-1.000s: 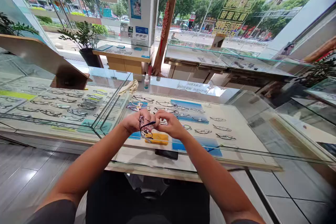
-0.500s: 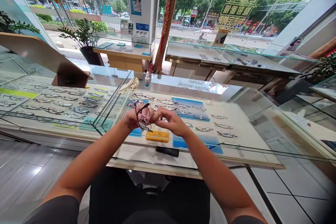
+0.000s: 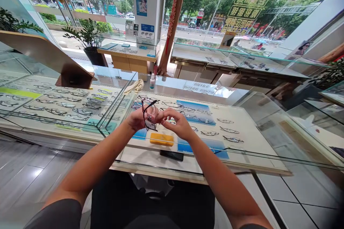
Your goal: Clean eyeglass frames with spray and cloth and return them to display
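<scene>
Above the glass counter [image 3: 242, 157] I hold a pair of dark-framed glasses [image 3: 149, 115] between both hands. My left hand [image 3: 137, 118] is closed on the frame, with one temple arm sticking up and a small tag hanging below. My right hand [image 3: 176, 123] pinches the other side of the glasses with curled fingers. Under my hands, on the counter, lie a yellow case [image 3: 161, 139] and a black flat object [image 3: 171, 155].
Rows of spectacle frames [image 3: 227, 130] fill the display case below and the case to the left [image 3: 61, 105]. A small spray bottle [image 3: 152, 81] and a cloth [image 3: 135, 86] lie at the counter's far edge. A potted plant [image 3: 88, 43] and further glass cases stand by the window.
The glasses have been turned in my hands; a temple arm that pointed sideways and down now sticks upward. Both hands have stayed together above the yellow case.
</scene>
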`<state>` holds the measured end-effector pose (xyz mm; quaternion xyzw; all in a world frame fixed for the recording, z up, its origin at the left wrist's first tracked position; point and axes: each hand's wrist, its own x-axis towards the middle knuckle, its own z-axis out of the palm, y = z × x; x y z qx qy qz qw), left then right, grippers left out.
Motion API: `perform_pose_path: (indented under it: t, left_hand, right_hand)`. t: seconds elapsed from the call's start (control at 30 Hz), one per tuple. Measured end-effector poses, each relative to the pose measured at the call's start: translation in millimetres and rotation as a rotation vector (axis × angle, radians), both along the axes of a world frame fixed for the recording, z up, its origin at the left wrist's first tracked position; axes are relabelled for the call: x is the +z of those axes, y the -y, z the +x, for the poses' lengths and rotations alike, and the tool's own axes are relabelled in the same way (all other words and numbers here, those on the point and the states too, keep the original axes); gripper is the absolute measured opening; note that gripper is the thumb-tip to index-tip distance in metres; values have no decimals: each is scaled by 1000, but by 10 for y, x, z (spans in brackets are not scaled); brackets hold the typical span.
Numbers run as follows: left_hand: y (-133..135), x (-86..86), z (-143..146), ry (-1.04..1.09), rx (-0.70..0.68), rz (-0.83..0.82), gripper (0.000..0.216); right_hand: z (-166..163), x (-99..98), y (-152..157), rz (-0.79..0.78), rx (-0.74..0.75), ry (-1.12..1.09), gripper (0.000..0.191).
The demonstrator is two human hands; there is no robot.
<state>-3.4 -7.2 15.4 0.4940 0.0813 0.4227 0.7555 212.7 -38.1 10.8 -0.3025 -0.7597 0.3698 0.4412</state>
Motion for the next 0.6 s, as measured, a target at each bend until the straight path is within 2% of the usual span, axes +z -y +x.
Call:
perform_pose_path:
  t: [0.2, 0.6]
  left_hand:
    - [10, 36, 2, 35, -30, 17, 67]
    - [43, 39, 21, -12, -16, 33, 64]
  right_hand:
    - [-30, -14, 17, 59, -28, -8, 2]
    - [-62, -24, 36, -9, -21, 31, 4]
